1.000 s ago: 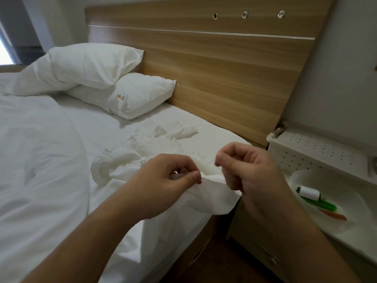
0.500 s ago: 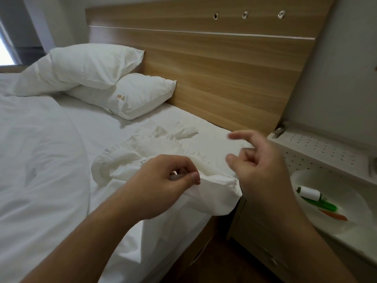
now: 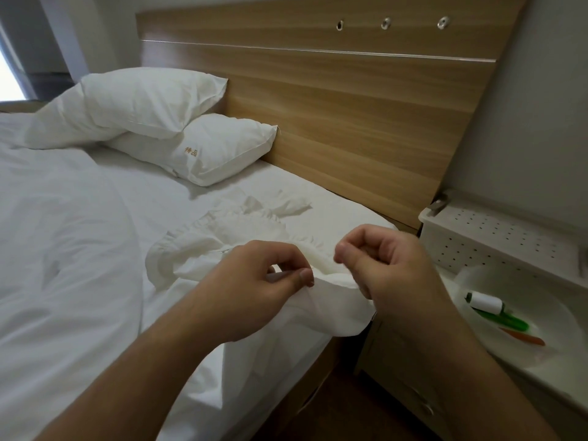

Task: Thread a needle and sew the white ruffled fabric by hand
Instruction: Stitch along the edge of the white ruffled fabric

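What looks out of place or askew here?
Little stands out. The ruffled fabric is bunched near the bed edge, pinched by the left hand. The thread spool lies on its side in the white dish.

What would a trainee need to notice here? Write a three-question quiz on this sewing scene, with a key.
1. True or false: the left hand pinches the white ruffled fabric.
2. Where does the white thread spool lie? A) on the pillow B) in the white bowl C) on the floor
3. Fill in: the fabric lies on the ____, in front of the wooden headboard.

Key: 1 true; 2 B; 3 bed.
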A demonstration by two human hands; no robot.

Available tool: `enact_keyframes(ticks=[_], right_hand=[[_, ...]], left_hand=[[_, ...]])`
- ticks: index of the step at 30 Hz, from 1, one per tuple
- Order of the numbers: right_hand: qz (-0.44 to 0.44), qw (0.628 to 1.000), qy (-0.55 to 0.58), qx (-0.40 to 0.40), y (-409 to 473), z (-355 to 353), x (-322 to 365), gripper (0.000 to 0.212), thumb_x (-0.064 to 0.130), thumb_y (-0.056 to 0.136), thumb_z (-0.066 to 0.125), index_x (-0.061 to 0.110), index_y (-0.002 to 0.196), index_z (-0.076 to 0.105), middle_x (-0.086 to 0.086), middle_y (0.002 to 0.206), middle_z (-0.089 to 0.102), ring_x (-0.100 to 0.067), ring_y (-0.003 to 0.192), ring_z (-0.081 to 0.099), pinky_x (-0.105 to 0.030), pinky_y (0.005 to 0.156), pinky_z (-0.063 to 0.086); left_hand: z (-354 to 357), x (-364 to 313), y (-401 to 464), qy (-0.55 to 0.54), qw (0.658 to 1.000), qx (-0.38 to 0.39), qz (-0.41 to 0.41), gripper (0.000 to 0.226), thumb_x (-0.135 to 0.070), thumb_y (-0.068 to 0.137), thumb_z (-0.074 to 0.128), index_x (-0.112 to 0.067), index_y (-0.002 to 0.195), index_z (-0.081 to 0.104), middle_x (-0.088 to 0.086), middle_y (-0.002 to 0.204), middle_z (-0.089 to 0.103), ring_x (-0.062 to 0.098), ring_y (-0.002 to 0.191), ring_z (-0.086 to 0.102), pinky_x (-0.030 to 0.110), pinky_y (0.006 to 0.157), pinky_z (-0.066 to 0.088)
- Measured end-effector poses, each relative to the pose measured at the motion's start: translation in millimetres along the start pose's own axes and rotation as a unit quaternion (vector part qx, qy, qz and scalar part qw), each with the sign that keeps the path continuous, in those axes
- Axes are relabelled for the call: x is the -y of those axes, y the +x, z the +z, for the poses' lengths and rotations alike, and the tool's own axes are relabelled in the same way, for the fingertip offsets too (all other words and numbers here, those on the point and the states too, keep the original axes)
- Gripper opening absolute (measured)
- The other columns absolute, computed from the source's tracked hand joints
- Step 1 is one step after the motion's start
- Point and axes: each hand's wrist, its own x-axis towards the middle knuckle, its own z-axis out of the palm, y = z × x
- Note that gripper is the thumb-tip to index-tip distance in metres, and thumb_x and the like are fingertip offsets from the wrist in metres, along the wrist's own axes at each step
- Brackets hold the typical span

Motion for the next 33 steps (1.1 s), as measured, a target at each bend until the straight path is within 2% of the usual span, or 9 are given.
enact_keyframes(ticks=[2, 8, 17, 22, 24, 27, 30, 32, 33], right_hand=[[0.022, 0.996, 0.090, -0.011, 0, -4, 2, 0.023, 0.021, 0.096, 0.069, 0.021, 0.073, 0.073, 0.001, 0.052, 0.049, -0.013, 0.048, 0.039, -0.029, 0.049, 0.035], [0.006, 0.959, 0.284, 0.014, -1, -10, 9, 0.016, 0.016, 0.088, 0.061, 0.008, 0.076, 0.067, 0.004, 0.049, 0.037, -0.013, 0.044, 0.027, -0.023, 0.045, 0.030], [-0.037, 0.899, 0.421, 0.116, -3, -19, 15, 0.012, 0.007, 0.088, 0.059, 0.004, 0.077, 0.059, 0.006, 0.053, 0.031, -0.009, 0.047, 0.024, -0.023, 0.045, 0.024], [-0.040, 0.865, 0.461, 0.195, -1, -24, 9, 0.026, 0.019, 0.081, 0.078, 0.003, 0.078, 0.058, 0.004, 0.056, 0.024, -0.009, 0.049, 0.023, -0.027, 0.047, 0.020], [-0.016, 0.904, 0.404, 0.141, 1, -25, 9, 0.023, 0.019, 0.081, 0.072, 0.002, 0.074, 0.057, 0.002, 0.054, 0.024, -0.013, 0.048, 0.022, -0.027, 0.048, 0.020], [0.014, 0.979, 0.195, -0.058, 2, -23, 5, 0.026, 0.020, 0.095, 0.054, 0.005, 0.077, 0.067, -0.002, 0.051, 0.030, -0.020, 0.049, 0.025, -0.028, 0.047, 0.026], [0.031, 0.971, 0.085, -0.222, 4, -21, -5, 0.017, 0.017, 0.099, 0.057, 0.018, 0.093, 0.073, 0.003, 0.063, 0.051, -0.020, 0.063, 0.044, -0.029, 0.053, 0.034], [0.022, 0.967, 0.051, -0.250, 3, -21, -5, 0.014, 0.017, 0.098, 0.059, 0.024, 0.099, 0.071, 0.006, 0.071, 0.057, -0.019, 0.069, 0.049, -0.028, 0.054, 0.036], [0.011, 0.970, 0.047, -0.236, 2, -20, -3, 0.014, 0.015, 0.100, 0.060, 0.024, 0.101, 0.070, 0.007, 0.067, 0.056, -0.016, 0.062, 0.048, -0.027, 0.050, 0.036]], left_hand=[[0, 1, 0, -0.005, 1.000, -0.009, -0.001, 0.015, -0.036, 0.102, 0.066, -0.037, 0.093, 0.078, -0.025, 0.093, 0.074, 0.000, 0.092, 0.069, 0.017, 0.080, 0.048], [0, 5, 2, -0.010, 0.999, -0.033, -0.001, 0.015, -0.036, 0.102, 0.068, -0.038, 0.092, 0.078, -0.024, 0.095, 0.076, 0.000, 0.096, 0.070, 0.024, 0.089, 0.054], [1, 10, 5, 0.005, 0.999, -0.045, -0.020, 0.015, -0.039, 0.102, 0.066, -0.040, 0.094, 0.078, -0.027, 0.096, 0.075, -0.001, 0.096, 0.070, 0.034, 0.094, 0.058], [1, 12, 5, 0.014, 0.998, -0.056, -0.029, 0.015, -0.039, 0.102, 0.066, -0.040, 0.093, 0.078, -0.027, 0.095, 0.074, -0.002, 0.096, 0.068, 0.033, 0.094, 0.057], [1, 12, 5, 0.013, 0.998, -0.061, -0.029, 0.015, -0.038, 0.102, 0.066, -0.040, 0.092, 0.078, -0.028, 0.094, 0.074, -0.002, 0.096, 0.068, 0.033, 0.093, 0.057], [1, 12, 6, 0.008, 0.997, -0.067, -0.031, 0.015, -0.036, 0.102, 0.067, -0.040, 0.093, 0.078, -0.029, 0.095, 0.073, -0.001, 0.093, 0.069, 0.035, 0.092, 0.059], [2, 13, 6, 0.001, 0.997, -0.070, -0.030, 0.015, -0.035, 0.102, 0.067, -0.039, 0.093, 0.079, -0.028, 0.096, 0.073, 0.002, 0.092, 0.071, 0.039, 0.091, 0.060], [2, 13, 5, -0.001, 0.997, -0.071, -0.025, 0.015, -0.035, 0.102, 0.068, -0.039, 0.093, 0.079, -0.027, 0.095, 0.074, 0.000, 0.093, 0.070, 0.038, 0.092, 0.059], [2, 13, 5, -0.003, 0.997, -0.072, -0.022, 0.014, -0.035, 0.102, 0.068, -0.039, 0.093, 0.079, -0.027, 0.094, 0.074, 0.000, 0.094, 0.070, 0.038, 0.093, 0.058]])
